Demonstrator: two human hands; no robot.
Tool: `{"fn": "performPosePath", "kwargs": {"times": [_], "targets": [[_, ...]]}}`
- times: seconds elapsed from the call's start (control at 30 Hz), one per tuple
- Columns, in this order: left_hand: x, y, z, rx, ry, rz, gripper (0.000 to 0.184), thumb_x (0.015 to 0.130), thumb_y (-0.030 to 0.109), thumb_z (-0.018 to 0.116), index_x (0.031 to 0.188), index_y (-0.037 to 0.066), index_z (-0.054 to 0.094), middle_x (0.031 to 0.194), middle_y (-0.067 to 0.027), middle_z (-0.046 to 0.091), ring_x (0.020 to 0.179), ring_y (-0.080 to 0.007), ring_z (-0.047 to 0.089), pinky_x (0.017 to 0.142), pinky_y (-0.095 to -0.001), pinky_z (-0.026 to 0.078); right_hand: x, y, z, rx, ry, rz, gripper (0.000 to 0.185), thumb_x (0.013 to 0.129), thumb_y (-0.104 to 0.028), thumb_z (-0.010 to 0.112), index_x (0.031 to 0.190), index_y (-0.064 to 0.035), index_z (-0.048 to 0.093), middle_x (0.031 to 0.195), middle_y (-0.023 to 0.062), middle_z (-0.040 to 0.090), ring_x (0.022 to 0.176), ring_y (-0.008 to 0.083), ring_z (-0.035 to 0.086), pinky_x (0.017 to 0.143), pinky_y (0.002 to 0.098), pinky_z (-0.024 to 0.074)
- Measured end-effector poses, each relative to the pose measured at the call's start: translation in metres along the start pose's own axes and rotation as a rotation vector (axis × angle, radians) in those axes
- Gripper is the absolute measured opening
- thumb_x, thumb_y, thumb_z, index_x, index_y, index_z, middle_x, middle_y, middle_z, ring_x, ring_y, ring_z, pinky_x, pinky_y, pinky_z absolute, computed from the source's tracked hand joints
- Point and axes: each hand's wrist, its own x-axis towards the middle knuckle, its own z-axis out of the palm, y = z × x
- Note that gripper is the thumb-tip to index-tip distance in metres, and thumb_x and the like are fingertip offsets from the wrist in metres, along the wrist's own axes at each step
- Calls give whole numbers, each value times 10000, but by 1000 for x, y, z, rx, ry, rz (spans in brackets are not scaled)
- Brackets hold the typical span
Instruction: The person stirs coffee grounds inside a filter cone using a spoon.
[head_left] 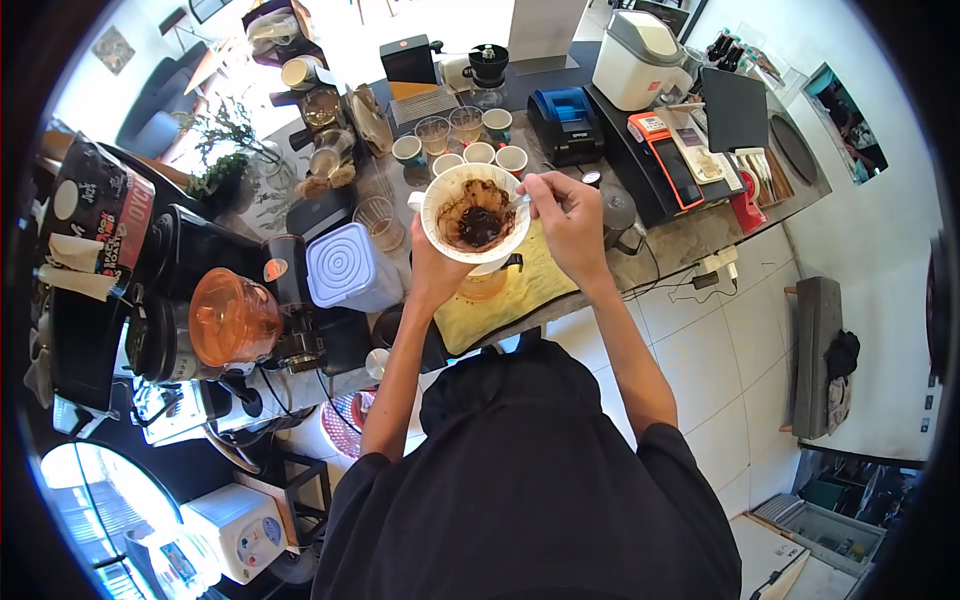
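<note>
My left hand (pixel 438 268) is closed around the side of a white coffee dripper (pixel 424 225), holding it over the counter. Inside the dripper, a paper filter (pixel 450 190) carries dark, wet coffee grounds (pixel 478 226). At the dripper's right rim, my right hand (pixel 568 222) pinches a thin, shiny spoon (pixel 520 201), mostly hidden by the fingers. Below the dripper a glass server (pixel 484 286) with amber liquid and a black handle shows in part. It stands on a yellow cloth (pixel 540 290); whether the dripper touches it I cannot tell.
Behind the dripper stand several cups (pixel 511 158) and glasses. To the right are a blue-topped printer (pixel 565 125) and a card terminal (pixel 668 165). A lidded white container (pixel 345 265) and an orange tub (pixel 235 315) stand left. Cables (pixel 690 290) hang off the counter's edge.
</note>
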Motion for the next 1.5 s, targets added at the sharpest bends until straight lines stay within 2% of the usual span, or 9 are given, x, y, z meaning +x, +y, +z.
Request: {"fn": "performPosePath", "kwargs": {"times": [0.2, 0.47, 0.57, 0.67, 0.73, 0.9, 1.17, 1.37, 1.5], "targets": [[-2, 8, 0, -85, 58, -27, 658, 605, 163, 895, 1157, -31, 595, 1110, -121, 651, 1072, -252, 598, 1016, -391, 390, 5, -3, -4, 315, 53, 66, 242, 952, -188, 603, 851, 6, 709, 635, -23, 556, 586, 26, 462, 523, 203, 333], [1, 7, -3, 130, -32, 104, 628, 676, 61, 850, 1221, -48, 557, 1155, -124, 660, 1025, -184, 641, 927, -335, 510, 1, -12, -3, -16, 55, -58, 243, 946, -176, 603, 842, 17, 709, 625, -31, 559, 574, 28, 460, 517, 212, 341], [1, 11, 1, 46, 21, 50, 590, 618, 232, 871, 1106, -8, 643, 1067, -106, 694, 1057, -270, 589, 1036, -411, 331, 1, 2, -1, 81, 18, 12, 243, 942, -171, 602, 834, 18, 710, 626, -15, 569, 576, 30, 468, 515, 215, 341], [0, 13, -1, 32, 24, 42, 563, 622, 225, 868, 1092, 0, 655, 1065, -102, 697, 1050, -265, 589, 1030, -412, 337, 6, 0, -4, 245, 29, 56, 239, 951, -162, 594, 835, 12, 710, 641, -6, 581, 597, 26, 487, 525, 207, 346], [1, 11, -4, 123, -9, 116, 581, 688, 59, 839, 1196, -49, 578, 1131, -123, 674, 1011, -180, 649, 910, -327, 514, 8, -7, -8, 325, 93, 70, 244, 959, -164, 586, 839, 8, 710, 644, -10, 577, 607, 24, 494, 533, 202, 353], [3, 9, -4, 176, -61, 119, 519, 705, 65, 828, 1158, -51, 604, 1102, -125, 687, 985, -181, 658, 897, -327, 521, 6, -10, -8, 77, 70, 9, 251, 947, -186, 601, 846, 19, 704, 618, -23, 558, 580, 21, 473, 528, 207, 357], [3, 13, 0, 148, -30, 124, 579, 680, 56, 844, 1184, -58, 584, 1127, -125, 676, 994, -176, 654, 908, -327, 520, 10, -7, -11, 277, 70, 90, 262, 947, -188, 599, 847, 30, 705, 609, -17, 550, 581, 24, 473, 526, 208, 350], [5, 14, 4, 22, 10, 38, 612, 671, 71, 858, 1198, -54, 573, 1133, -123, 672, 1007, -172, 648, 917, -330, 518, 8, -17, -10, -56, 55, -118, 258, 938, -193, 610, 861, 35, 702, 613, -9, 571, 566, 28, 461, 504, 231, 353], [7, 15, 5, 84, -32, 60, 615, 673, 82, 862, 1199, -51, 573, 1130, -122, 671, 1007, -176, 649, 909, -326, 520, 9, -7, -9, 45, -54, -5, 248, 934, -184, 607, 865, 34, 702, 624, 0, 591, 567, 37, 465, 508, 236, 358]]}}
